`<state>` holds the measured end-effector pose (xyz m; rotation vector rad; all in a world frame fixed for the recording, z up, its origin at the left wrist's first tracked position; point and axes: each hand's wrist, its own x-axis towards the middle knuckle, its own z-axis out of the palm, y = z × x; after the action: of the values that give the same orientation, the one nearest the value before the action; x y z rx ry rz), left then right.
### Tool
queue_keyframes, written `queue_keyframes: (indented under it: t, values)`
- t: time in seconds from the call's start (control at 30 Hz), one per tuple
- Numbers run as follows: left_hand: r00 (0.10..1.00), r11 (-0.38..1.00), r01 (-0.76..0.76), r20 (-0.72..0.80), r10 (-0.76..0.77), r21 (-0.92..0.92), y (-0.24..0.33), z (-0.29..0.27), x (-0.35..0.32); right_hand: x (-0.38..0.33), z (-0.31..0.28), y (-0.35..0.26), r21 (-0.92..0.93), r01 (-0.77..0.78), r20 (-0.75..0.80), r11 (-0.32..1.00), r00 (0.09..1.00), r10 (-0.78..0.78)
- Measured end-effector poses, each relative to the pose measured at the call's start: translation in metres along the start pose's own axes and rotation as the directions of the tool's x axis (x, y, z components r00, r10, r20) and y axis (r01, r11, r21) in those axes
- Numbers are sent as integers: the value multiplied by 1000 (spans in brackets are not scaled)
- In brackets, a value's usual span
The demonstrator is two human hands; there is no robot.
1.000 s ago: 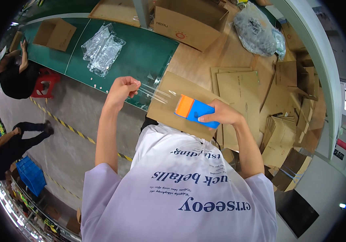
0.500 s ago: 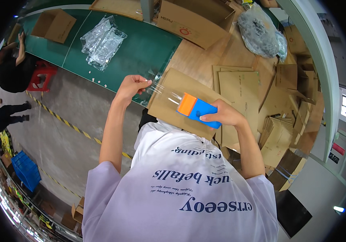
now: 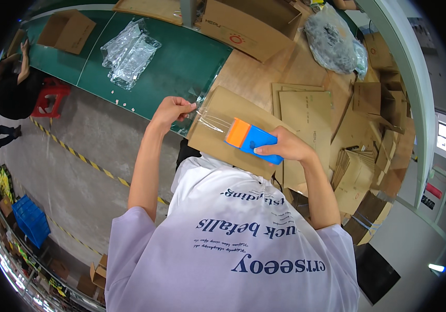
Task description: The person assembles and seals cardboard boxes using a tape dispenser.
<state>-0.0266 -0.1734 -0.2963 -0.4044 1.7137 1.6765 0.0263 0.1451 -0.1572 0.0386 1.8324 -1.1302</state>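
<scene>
We are pinching the free end of the clear tape [image 3: 213,118] between the thumb and fingers of our left hand [image 3: 172,110], and our right hand [image 3: 285,149] is wrapping around the blue and orange dispenser [image 3: 250,140], fingers closed on its body. The tape is stretching taut between the two hands, just above the flat brown box [image 3: 223,136] that is lying in front of our chest, at the edge of the wooden table [image 3: 249,78].

Around us, flattened cartons [image 3: 306,112] are lying in layers on the table and more are leaning in a stack [image 3: 355,177] at the right. A large open carton [image 3: 251,23] with a small orange round mark on its side is sitting at the far edge. A grey plastic bag [image 3: 332,44] is bulging beside it. On the green belt [image 3: 181,57] to the left, clear plastic bags [image 3: 129,52] are lying in a heap, and a smaller open carton [image 3: 67,31] is sitting further along. Nothing is lying between our hands and the box. Yellow and black striped tape [image 3: 77,156] is running across the grey floor. Another person in black [image 3: 7,88] is standing by a red stool [image 3: 51,96], and blue crates [image 3: 30,218] are sitting at lower left.

Compared with a second ago, our left hand is now lower and nearer the box, and the tape strip is shorter.
</scene>
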Motion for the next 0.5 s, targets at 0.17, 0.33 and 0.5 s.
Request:
queue_keyframes:
  t: [0.17, 0.33, 0.5]
  values:
    - [996, 998, 55, 65, -56, 20, -20, 15, 13, 2, 0, 3, 32, -74, 33, 997, 997, 73]
    - [992, 994, 84, 86, -89, 63, -25, 20, 12, 1, 3, 1, 32, -43, 9, 999, 999, 42]
    - [982, 969, 172, -113, -154, 174, -26, 30, 2, 4, 1, 11, -15, 12, 8, 1000, 1000, -12]
